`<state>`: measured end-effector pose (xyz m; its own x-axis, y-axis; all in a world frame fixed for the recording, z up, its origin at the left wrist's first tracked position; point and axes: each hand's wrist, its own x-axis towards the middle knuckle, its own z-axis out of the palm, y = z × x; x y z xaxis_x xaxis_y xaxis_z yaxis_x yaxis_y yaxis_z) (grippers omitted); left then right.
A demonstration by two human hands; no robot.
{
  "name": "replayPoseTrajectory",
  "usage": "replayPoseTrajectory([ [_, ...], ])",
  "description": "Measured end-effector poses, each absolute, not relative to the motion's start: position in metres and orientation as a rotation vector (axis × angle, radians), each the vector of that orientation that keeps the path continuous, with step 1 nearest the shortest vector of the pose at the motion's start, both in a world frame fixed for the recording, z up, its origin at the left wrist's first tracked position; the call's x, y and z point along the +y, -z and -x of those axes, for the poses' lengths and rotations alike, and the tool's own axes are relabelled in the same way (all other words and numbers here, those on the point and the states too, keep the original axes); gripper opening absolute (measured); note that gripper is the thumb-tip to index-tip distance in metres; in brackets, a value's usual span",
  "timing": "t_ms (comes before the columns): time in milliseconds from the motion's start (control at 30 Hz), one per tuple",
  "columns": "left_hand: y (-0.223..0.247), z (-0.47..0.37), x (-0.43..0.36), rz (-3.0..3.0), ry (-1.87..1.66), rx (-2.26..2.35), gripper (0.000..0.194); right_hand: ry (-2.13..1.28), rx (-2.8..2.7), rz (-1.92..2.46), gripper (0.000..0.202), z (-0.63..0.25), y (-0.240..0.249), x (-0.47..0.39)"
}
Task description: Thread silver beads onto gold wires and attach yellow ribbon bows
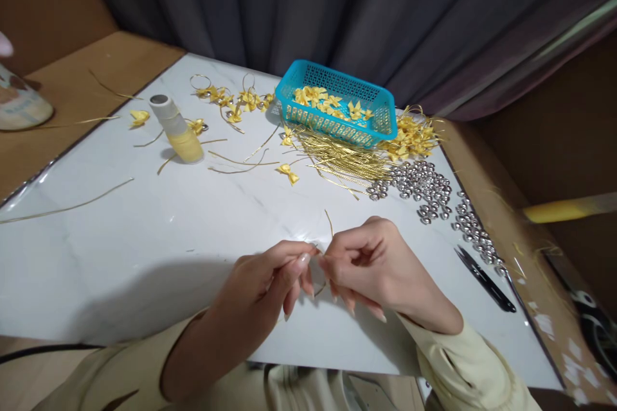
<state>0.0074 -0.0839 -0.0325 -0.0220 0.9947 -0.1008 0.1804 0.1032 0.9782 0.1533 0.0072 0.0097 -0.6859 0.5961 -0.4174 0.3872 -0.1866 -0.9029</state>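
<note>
Dark curtain [270, 6] behind white table [120, 225]

- The table [144, 225] is showing glossy white to me, faint grey marble veins running across it.
- At its far edge, the basket [332, 123] is glowing turquoise, its walls repeating a lattice of small holes.
- Inside, the bows [315, 95] are shining buttery yellow.
- In front of the basket, the wires [347, 157] are gleaming metallic gold.
- Toward the right edge, the beads [419, 180] are glinting silver; beside that edge, the tool [491, 286] is looking black.
- Near the far left corner, the bottle [177, 131] is showing yellow below, cloudy white above.
- Toward the near edge, one strand [328, 221] is catching dull gold.
- Beyond the far edge, the curtain [270, 6] is hanging slate grey.
</note>
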Motion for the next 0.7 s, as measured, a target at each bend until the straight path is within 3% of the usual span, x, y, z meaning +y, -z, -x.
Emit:
replayPoseTrajectory([
  [700,0.0336,-0.0073,-0.0832,-1.295,-1.096,1.391,0.03,-2.052,-1.881,1.177,0.02,-0.1526,-0.0094,0.0085],
])
